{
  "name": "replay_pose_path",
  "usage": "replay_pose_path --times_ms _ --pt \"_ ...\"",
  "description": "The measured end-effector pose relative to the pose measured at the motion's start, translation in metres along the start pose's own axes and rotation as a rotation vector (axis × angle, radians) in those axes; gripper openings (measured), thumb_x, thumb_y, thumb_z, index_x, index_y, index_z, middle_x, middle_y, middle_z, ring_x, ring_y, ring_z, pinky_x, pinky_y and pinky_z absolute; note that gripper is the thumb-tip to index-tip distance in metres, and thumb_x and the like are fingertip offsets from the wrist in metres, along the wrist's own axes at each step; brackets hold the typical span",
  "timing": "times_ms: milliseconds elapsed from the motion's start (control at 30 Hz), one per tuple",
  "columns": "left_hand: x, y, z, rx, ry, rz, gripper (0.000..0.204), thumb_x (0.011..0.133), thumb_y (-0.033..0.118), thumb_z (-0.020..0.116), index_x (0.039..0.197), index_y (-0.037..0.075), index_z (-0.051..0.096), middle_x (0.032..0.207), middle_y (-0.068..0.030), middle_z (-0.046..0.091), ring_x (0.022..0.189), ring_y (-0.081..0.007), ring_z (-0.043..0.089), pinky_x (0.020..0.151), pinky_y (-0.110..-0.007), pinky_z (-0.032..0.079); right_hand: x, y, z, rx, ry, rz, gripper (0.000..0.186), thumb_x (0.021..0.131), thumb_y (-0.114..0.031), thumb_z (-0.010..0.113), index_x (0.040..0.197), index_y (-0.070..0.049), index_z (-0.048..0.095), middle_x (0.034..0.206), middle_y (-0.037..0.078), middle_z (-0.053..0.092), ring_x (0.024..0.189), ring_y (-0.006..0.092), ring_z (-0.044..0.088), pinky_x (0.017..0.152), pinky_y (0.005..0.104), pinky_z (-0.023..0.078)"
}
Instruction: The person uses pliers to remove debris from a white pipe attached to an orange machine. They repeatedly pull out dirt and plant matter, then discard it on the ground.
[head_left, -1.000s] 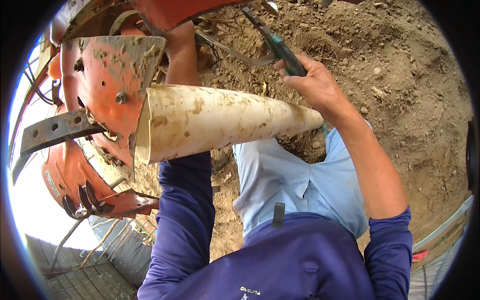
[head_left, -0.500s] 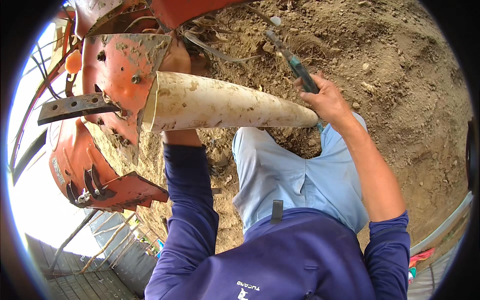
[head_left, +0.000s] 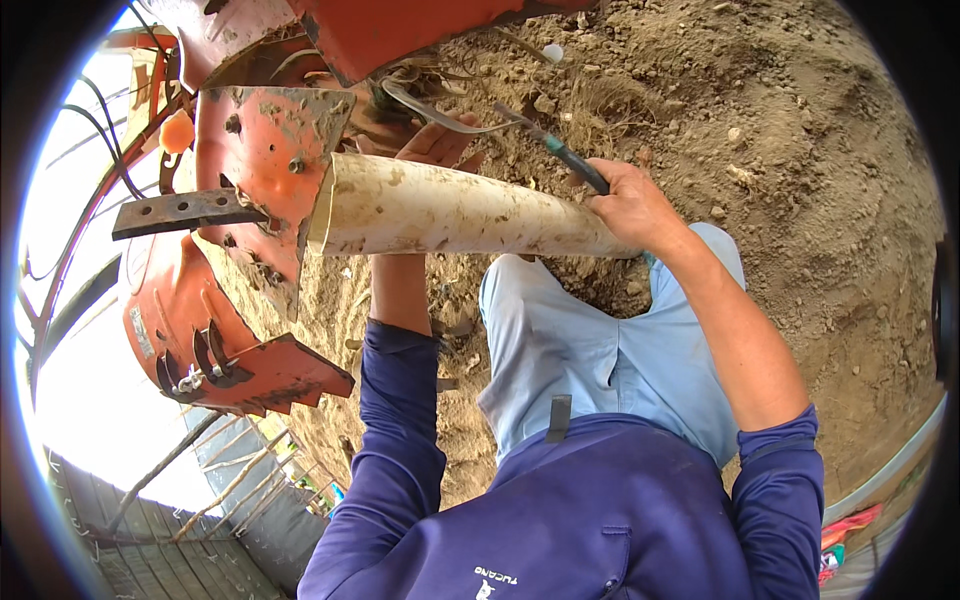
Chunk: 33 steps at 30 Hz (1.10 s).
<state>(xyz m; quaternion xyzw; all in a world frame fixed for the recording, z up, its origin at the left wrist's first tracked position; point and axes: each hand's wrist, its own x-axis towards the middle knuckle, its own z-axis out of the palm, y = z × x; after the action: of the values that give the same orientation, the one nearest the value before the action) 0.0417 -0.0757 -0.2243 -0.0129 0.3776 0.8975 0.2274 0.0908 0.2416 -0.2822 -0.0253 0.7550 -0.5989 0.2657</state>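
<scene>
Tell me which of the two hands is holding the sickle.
The right hand: it is closed around the dark handle of the sickle. The left hand reaches up past the cream pipe toward the dry stalks under the orange machine.

2 hands in view: left hand and right hand. 1 pale tapered tube. 1 green-handled tool. 1 curved blade near the left hand. 1 orange machine, with 1 dark flat bar sticking out. 1 small white pebble on the soil.
</scene>
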Motion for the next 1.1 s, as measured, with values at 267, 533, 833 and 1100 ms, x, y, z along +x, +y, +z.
replay_pose_path --times_ms 267,533,833,1100 --pt "0.027 0.010 -0.019 -0.271 -0.199 0.074 0.081 0.108 0.058 0.056 0.158 -0.005 0.047 0.160 -0.0249 0.055 0.155 -0.0409 0.045 0.128 -0.060 0.040 -0.011 0.007 -0.020 -0.010 0.040 0.091 0.026 0.091 -0.006 0.068 0.116 -0.007 0.074 0.074 0.000 0.054 0.072 0.0132 0.054 0.069 0.0335 0.045" --pt "0.019 0.028 0.012 0.018 0.184 0.269 0.070 0.113 0.059 0.043 0.165 0.012 0.044 0.168 -0.0159 0.048 0.161 -0.0412 0.034 0.129 -0.067 0.030 0.011 -0.027 -0.014 0.025 -0.022 0.067 0.023 0.093 -0.009 0.063 0.114 -0.004 0.072 0.076 0.011 0.062 0.073 0.0254 0.062 0.072 0.0449 0.051" --pt "0.050 0.030 0.023 0.829 0.303 0.138 0.048 0.116 0.020 0.052 0.161 0.005 0.050 0.170 -0.0106 0.041 0.143 -0.0297 0.057 0.112 -0.050 0.055 0.083 -0.070 0.013 -0.503 0.108 -0.130 0.034 0.101 -0.001 0.050 0.132 0.003 0.063 0.101 0.018 0.067 0.078 0.0264 0.067 0.072 0.0417 0.062" --pt "0.065 0.046 0.021 1.956 0.140 0.344 0.057 0.097 0.014 0.076 0.152 0.008 0.062 0.119 -0.0159 0.076 0.104 -0.0251 0.074 0.086 -0.042 0.061 0.069 -0.045 -0.002 -0.344 0.001 0.089 0.041 0.095 0.006 0.049 0.131 -0.001 0.066 0.118 0.025 0.064 0.104 0.0353 0.070 0.092 0.0489 0.058"
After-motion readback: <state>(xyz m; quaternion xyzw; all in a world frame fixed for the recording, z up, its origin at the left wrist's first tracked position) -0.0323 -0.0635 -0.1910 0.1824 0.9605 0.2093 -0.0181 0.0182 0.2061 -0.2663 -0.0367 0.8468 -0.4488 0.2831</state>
